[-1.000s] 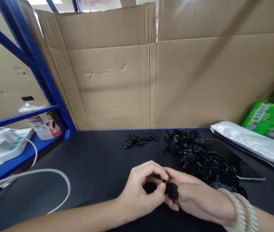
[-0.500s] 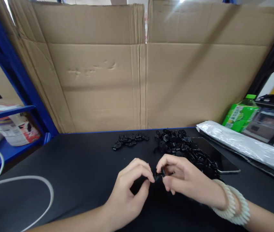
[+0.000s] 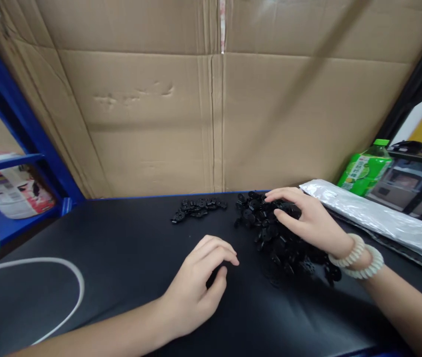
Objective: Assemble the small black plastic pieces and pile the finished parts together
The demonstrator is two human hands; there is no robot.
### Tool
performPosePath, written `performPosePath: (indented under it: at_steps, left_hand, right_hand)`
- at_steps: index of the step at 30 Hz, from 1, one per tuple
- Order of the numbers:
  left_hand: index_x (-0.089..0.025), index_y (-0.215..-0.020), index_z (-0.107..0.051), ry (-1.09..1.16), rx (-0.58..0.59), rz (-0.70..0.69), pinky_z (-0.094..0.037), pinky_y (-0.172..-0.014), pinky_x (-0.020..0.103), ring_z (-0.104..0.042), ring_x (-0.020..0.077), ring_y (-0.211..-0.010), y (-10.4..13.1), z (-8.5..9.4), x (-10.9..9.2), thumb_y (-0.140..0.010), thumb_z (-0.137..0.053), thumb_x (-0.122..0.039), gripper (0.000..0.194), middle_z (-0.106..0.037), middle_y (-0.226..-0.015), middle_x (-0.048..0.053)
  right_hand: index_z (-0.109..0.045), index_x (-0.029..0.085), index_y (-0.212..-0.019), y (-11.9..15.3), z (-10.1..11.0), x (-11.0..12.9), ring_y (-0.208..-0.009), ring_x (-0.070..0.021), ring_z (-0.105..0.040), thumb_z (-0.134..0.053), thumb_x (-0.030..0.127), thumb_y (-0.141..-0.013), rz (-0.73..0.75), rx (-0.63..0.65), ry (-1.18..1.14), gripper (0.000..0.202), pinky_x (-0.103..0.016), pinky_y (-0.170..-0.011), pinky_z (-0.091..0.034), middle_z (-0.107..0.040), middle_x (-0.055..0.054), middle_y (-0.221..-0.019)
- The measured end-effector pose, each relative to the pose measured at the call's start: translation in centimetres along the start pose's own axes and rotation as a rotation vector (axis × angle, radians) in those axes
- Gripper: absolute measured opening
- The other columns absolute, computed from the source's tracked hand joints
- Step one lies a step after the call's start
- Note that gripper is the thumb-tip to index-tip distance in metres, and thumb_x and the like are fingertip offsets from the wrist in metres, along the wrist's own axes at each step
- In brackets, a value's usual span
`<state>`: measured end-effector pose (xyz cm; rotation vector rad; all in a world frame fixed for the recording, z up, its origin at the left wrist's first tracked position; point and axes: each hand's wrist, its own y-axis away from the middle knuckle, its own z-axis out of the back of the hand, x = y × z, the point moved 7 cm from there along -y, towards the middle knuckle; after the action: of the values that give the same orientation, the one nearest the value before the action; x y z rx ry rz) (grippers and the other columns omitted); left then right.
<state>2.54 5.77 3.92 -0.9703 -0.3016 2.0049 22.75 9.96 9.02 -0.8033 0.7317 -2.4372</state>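
Observation:
My left hand [image 3: 205, 282] hovers over the near middle of the black table, its fingers bent and the thumb apart from them. I see nothing held in it. Over the large heap of small black plastic parts [image 3: 270, 238] reaches my right hand [image 3: 305, 218], fingers and thumb spread, with two pale coiled bands [image 3: 363, 263] on the wrist. Its fingertips are at the far side of the heap; whether they touch a part I cannot tell. A smaller group of similar black parts [image 3: 198, 207] lies to the left, near the table's back edge.
Cardboard panels [image 3: 140, 124] stand behind the black table [image 3: 121, 248]. Silvery plastic wrapping [image 3: 374, 213] and a green bottle [image 3: 363, 168] are at the right. A white cable [image 3: 79, 282] loops at the left, near a blue shelf frame [image 3: 58, 183] holding a large container [image 3: 17, 193].
My right hand has left the small black part it held beside my left hand and moved up and right over the heap, opening. My left hand stays nearly in place. The view has tilted down.

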Motion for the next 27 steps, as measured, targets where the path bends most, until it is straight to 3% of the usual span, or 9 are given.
performPosePath:
  at_steps: [3, 6, 10, 14, 17, 21, 24, 27]
  left_hand:
    - [-0.02, -0.1, -0.056, -0.287, 0.067, 0.017, -0.043, -0.091, 0.037, -0.051, 0.0213, -0.104, -0.4, 0.4, 1.5, -0.081, -0.047, -0.004, 0.027, -0.06, -0.106, 0.005]
    - [-0.016, -0.104, -0.054, -0.529, -0.045, 0.174, -0.046, -0.089, 0.044, -0.052, 0.0276, -0.103, -0.8, 2.9, 4.9, -0.079, -0.057, -0.015, 0.025, -0.058, -0.108, 0.01]
    - [-0.009, -0.104, -0.054, -0.599, -0.163, 0.286, -0.044, -0.089, 0.053, -0.052, 0.0331, -0.1, -1.1, 6.1, 9.3, -0.078, -0.06, -0.018, 0.028, -0.057, -0.104, 0.016]
    - [-0.014, -0.097, -0.06, -0.552, -0.163, 0.316, -0.051, -0.081, 0.045, -0.06, 0.0263, -0.086, -1.1, 7.4, 11.5, -0.077, -0.061, -0.01, 0.021, -0.062, -0.089, 0.008]
    - [-0.016, -0.093, -0.063, -0.485, -0.19, 0.282, -0.053, -0.075, 0.038, -0.062, 0.0211, -0.078, -1.4, 7.3, 10.7, -0.076, -0.065, -0.008, 0.019, -0.063, -0.085, 0.004]
    - [-0.017, -0.096, -0.064, -0.37, -0.265, 0.174, -0.053, -0.078, 0.032, -0.062, 0.0179, -0.084, -1.6, 6.2, 6.8, -0.079, -0.069, -0.014, 0.019, -0.063, -0.093, 0.005]
    - [-0.018, -0.094, -0.065, -0.247, -0.273, 0.1, -0.054, -0.074, 0.028, -0.062, 0.0155, -0.08, -1.2, 4.5, 3.4, -0.077, -0.074, -0.025, 0.021, -0.064, -0.09, 0.003]
    - [-0.018, -0.094, -0.066, 0.099, -0.298, 0.076, -0.055, -0.075, 0.027, -0.063, 0.016, -0.084, -0.3, 3.1, 1.2, -0.075, -0.075, -0.023, 0.022, -0.064, -0.092, 0.004]
  right_hand:
    - [-0.061, 0.021, -0.085, 0.9, -0.8, 2.4, -0.098, -0.0202, -0.056, -0.049, 0.018, -0.087, 0.048, 0.003, -0.124, 0.012, -0.037, -0.091, -0.042, -0.064, -0.004, -0.098]
    - [-0.057, 0.02, -0.078, 2.1, -2.0, 4.4, -0.084, -0.0175, -0.055, -0.042, 0.02, -0.093, 0.038, 0.095, -0.272, 0.021, -0.033, -0.077, -0.043, -0.06, -0.003, -0.082]
    - [-0.055, 0.019, -0.075, 3.7, -3.9, 6.6, -0.077, -0.0151, -0.052, -0.036, 0.021, -0.096, 0.083, 0.253, -0.412, 0.028, -0.032, -0.078, -0.041, -0.057, -0.002, -0.076]
    - [-0.055, 0.018, -0.075, 4.6, -5.2, 7.4, -0.076, -0.0144, -0.051, -0.036, 0.02, -0.097, 0.085, 0.348, -0.456, 0.029, -0.031, -0.074, -0.04, -0.057, -0.002, -0.076]
    - [-0.055, 0.018, -0.076, 4.6, -5.0, 7.6, -0.076, -0.0147, -0.05, -0.039, 0.018, -0.095, 0.116, 0.308, -0.45, 0.025, -0.031, -0.073, -0.04, -0.056, -0.002, -0.076]
    - [-0.056, 0.02, -0.085, 4.7, -3.6, 8.2, -0.081, -0.0158, -0.051, -0.046, 0.015, -0.091, 0.151, 0.171, -0.45, 0.013, -0.032, -0.075, -0.041, -0.056, -0.003, -0.081]
    - [-0.053, 0.024, -0.101, 5.3, -4.8, 7.7, -0.082, -0.0152, -0.053, -0.045, 0.021, -0.092, -0.088, 0.27, -0.623, 0.012, -0.031, -0.073, -0.045, -0.056, -0.002, -0.092]
    - [-0.044, 0.027, -0.113, 6.5, -7.3, 7.3, -0.084, -0.0144, -0.055, -0.046, 0.025, -0.091, -0.385, 0.433, -0.908, 0.022, -0.033, -0.078, -0.048, -0.053, -0.003, -0.104]
